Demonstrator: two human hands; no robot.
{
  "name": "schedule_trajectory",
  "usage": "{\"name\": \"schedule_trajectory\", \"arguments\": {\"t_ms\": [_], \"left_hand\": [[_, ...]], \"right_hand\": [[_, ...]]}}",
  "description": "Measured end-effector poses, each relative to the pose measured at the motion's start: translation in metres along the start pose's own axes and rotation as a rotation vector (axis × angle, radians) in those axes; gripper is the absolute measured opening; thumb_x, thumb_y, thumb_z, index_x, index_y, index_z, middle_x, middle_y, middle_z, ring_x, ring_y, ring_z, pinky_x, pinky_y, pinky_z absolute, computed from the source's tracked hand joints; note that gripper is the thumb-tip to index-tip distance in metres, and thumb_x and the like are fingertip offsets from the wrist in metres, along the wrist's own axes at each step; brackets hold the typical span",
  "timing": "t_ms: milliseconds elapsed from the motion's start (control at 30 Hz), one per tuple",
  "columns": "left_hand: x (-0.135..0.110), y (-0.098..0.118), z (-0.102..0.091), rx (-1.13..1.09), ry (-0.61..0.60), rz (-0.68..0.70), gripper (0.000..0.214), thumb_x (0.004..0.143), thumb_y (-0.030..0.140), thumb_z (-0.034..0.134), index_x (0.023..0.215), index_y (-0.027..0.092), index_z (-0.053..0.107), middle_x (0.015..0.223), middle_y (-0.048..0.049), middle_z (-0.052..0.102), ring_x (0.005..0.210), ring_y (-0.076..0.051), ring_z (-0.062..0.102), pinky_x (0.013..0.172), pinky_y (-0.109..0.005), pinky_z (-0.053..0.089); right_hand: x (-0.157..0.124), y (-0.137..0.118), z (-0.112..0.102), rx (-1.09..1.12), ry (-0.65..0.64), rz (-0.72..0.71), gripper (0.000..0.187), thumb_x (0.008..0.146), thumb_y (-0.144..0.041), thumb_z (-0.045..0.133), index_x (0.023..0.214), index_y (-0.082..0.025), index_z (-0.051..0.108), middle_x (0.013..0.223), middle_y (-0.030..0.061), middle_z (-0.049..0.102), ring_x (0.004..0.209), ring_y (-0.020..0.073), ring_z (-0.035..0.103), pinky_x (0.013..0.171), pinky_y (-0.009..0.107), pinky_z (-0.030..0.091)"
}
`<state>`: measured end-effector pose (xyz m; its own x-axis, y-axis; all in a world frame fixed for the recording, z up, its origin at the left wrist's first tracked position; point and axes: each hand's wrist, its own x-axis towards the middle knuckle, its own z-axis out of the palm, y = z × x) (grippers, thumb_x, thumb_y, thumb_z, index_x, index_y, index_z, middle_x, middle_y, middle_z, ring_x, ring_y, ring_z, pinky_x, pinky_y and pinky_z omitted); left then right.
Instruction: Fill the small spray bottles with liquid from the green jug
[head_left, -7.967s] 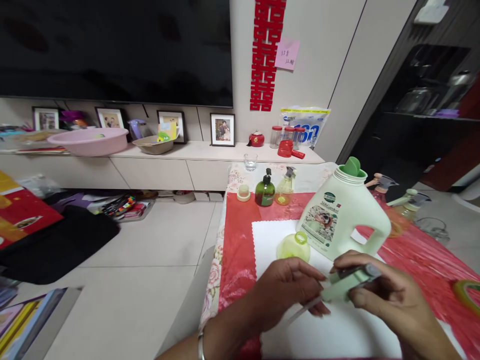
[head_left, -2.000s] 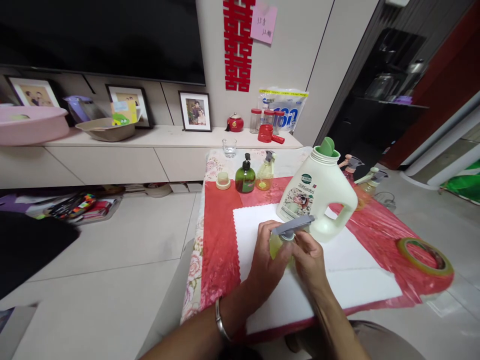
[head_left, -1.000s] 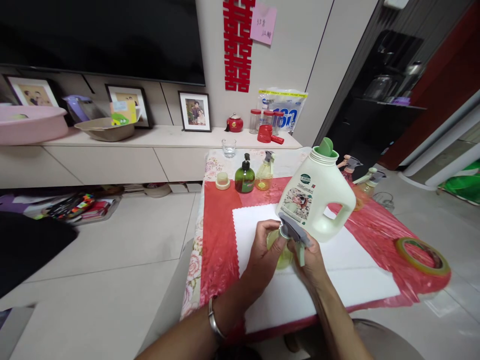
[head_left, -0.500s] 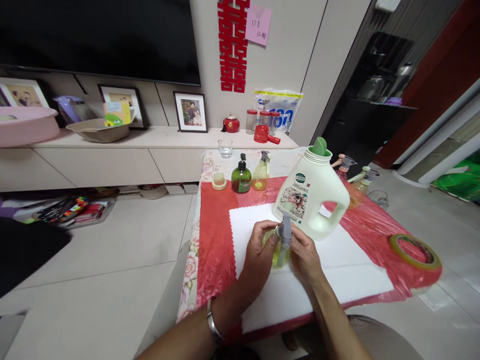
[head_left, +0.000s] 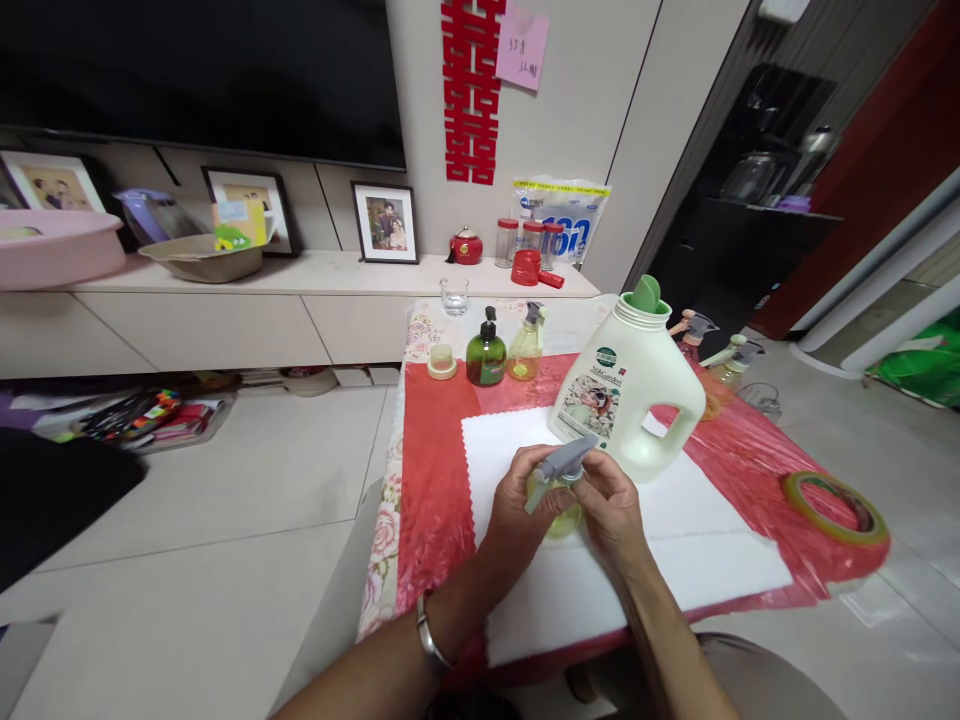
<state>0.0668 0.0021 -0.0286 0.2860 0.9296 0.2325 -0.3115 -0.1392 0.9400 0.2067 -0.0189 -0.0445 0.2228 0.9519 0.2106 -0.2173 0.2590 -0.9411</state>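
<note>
Both hands meet low over the white scalloped-edged mat (head_left: 712,560) that lies on the red plastic table cover (head_left: 439,470). My left hand (head_left: 516,512) is curled closed around the body of a small round translucent yellow-green spray bottle (head_left: 559,520), which stands upright between my palms, close in front of me. My right hand (head_left: 613,508) has its fingertips pinched on the grey plastic trigger head (head_left: 564,462) at the bottle's neck. How fully that head is seated I cannot tell, since my fingers hide the collar. The head's long axis slants from lower left to upper right, with one end lying over my left fingers and the other pointing toward the large pale green handled detergent jug (head_left: 634,400), which stands just behind my hands. The right hand is the one on the head, and the left only steadies the bottle from the side. Farther back stand a dark green pump bottle (head_left: 486,358) and a small yellow sprayer (head_left: 527,350), well apart from my hands. A roll of green tape (head_left: 836,503) lies off to the right.
</note>
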Motion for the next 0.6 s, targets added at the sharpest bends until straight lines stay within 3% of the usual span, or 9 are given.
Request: {"name": "schedule_trajectory", "arguments": {"t_ms": [133, 333, 500, 600], "left_hand": [[0.0001, 0.0023, 0.0031, -0.038, 0.054, -0.029, 0.04, 0.078, 0.046, 0.078, 0.105, 0.021, 0.061, 0.103, -0.0049, 0.067, 0.099, -0.023, 0.063, 0.093, -0.038, 0.049], [0.0013, 0.0022, 0.0047, 0.086, 0.07, -0.006, 0.027, 0.084, 0.039, 0.071, 0.103, 0.021, 0.064, 0.105, -0.0052, 0.066, 0.103, -0.023, 0.062, 0.096, -0.038, 0.046], [0.0031, -0.0011, 0.0036, 0.112, 0.073, 0.028, 0.022, 0.087, 0.036, 0.066, 0.103, 0.02, 0.065, 0.106, -0.0055, 0.066, 0.103, -0.023, 0.062, 0.097, -0.038, 0.046], [0.0034, -0.0032, 0.0029, 0.098, 0.076, 0.031, 0.022, 0.087, 0.035, 0.066, 0.104, 0.021, 0.064, 0.105, -0.0046, 0.065, 0.104, -0.022, 0.062, 0.098, -0.037, 0.045]], "right_hand": [[0.0005, 0.0002, -0.0002, -0.003, 0.018, 0.003, 0.041, 0.074, -0.047, 0.082, 0.101, -0.02, 0.068, 0.103, 0.0067, 0.066, 0.099, 0.0224, 0.061, 0.09, 0.035, 0.048], [0.0022, 0.0037, -0.0019, -0.02, 0.072, -0.022, 0.039, 0.08, -0.057, 0.074, 0.095, -0.021, 0.069, 0.091, 0.0045, 0.064, 0.09, 0.0197, 0.058, 0.089, 0.035, 0.047], [0.0017, 0.0048, -0.0054, -0.083, 0.02, -0.034, 0.038, 0.083, -0.055, 0.072, 0.1, -0.021, 0.073, 0.099, 0.0067, 0.063, 0.101, 0.0228, 0.056, 0.1, 0.038, 0.043], [0.0017, 0.0053, -0.0074, -0.116, -0.014, -0.05, 0.035, 0.084, -0.053, 0.072, 0.096, -0.02, 0.074, 0.097, 0.0064, 0.061, 0.099, 0.0221, 0.054, 0.095, 0.035, 0.044]]}}
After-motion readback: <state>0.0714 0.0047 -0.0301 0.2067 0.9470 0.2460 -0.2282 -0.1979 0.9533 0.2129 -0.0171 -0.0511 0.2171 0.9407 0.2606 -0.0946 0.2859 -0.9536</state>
